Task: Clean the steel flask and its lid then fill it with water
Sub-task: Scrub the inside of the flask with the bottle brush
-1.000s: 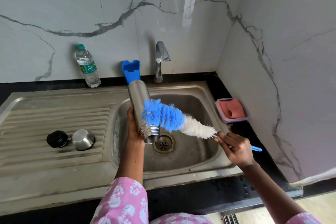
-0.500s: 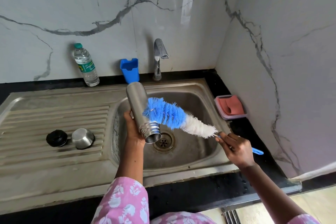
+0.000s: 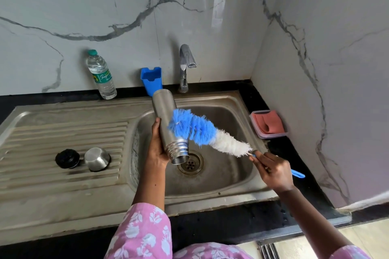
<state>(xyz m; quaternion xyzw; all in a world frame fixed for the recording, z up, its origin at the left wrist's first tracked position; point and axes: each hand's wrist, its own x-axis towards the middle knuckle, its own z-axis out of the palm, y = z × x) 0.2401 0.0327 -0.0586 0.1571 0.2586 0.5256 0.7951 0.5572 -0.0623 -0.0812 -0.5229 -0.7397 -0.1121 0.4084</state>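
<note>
Corner sink set in a black stone counter (image 3: 231, 223), grey-veined white marble walls on two sides. Nearest: pink floral sleeve (image 3: 145, 233), arms reaching over the stainless steel sink basin (image 3: 210, 202).

Left hand (image 3: 156, 149) wrapped round the lower body of the cylindrical brushed-steel flask (image 3: 164, 115), thumb laid along its left side, other fingers hidden behind the metal. Flask held in the air over the basin, tilted, threaded open mouth down toward the round drain (image 3: 190, 163), base up toward the wall.

Right hand (image 3: 273, 170) curled round the thin blue handle of the long bottle brush with blue and white bristles (image 3: 202, 132), fingertips pinching just behind the white end. Blue bristles against the flask's outside above the threads, not inside. Reads as outer scrub; inside, lids and fill not yet done.

Left, on the ribbed drainboard (image 3: 63, 132): round black stopper (image 3: 67, 158) and small steel cup lid (image 3: 97, 159), side by side, well apart from the flask.

Further back: pink sponge in a clear tray (image 3: 268, 124), blue plastic holder (image 3: 151, 79), chrome tap (image 3: 185, 65) with no water visible, clear plastic water bottle (image 3: 102, 75).

Risks:
- One-handed hold on smooth steel plus side pressure from the brush: likely slip and drop into the basin.
- Narrow mouth: possible miss on entry, bent brush stem.
- Grit flicked onto the lids.
</note>
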